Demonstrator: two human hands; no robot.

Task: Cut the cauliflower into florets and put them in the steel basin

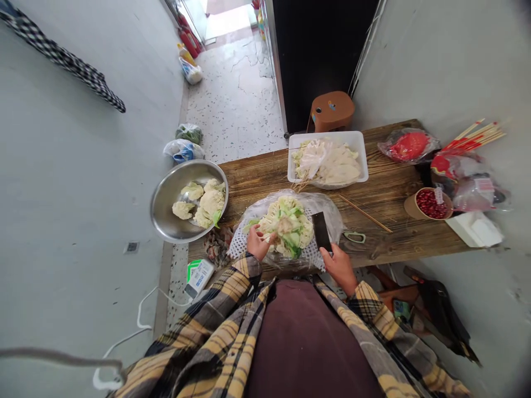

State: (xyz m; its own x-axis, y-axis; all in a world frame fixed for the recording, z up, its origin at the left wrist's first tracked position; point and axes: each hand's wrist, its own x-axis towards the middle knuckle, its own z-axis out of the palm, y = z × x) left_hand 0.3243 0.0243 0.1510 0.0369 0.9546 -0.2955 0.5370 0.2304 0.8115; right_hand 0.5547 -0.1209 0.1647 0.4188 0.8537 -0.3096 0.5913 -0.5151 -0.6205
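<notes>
A large cauliflower (285,224), its stem and green leaves turned up, rests on clear plastic wrap and white foam netting (238,243) on the wooden table. At its left edge, my left hand (259,243) grips it between thumb and fingers. My right hand (338,262) is closed round the handle of a kitchen knife (321,231). The knife's broad dark blade points away from me, just right of the cauliflower. Left of these, a steel bowl (161,213) contains several cut cauliflower pieces (209,204). A peeler-like green tool (354,237) lies to the right of the knife.
Behind the cauliflower stands a white tub (365,157) of pale food slices and skewers. One wooden stick (365,213) lies on the table (385,193). Farther right are a cup of red beads or berries (431,203), red packets (409,145) and bundled sticks (477,135). A brown stool (333,110) stands beyond.
</notes>
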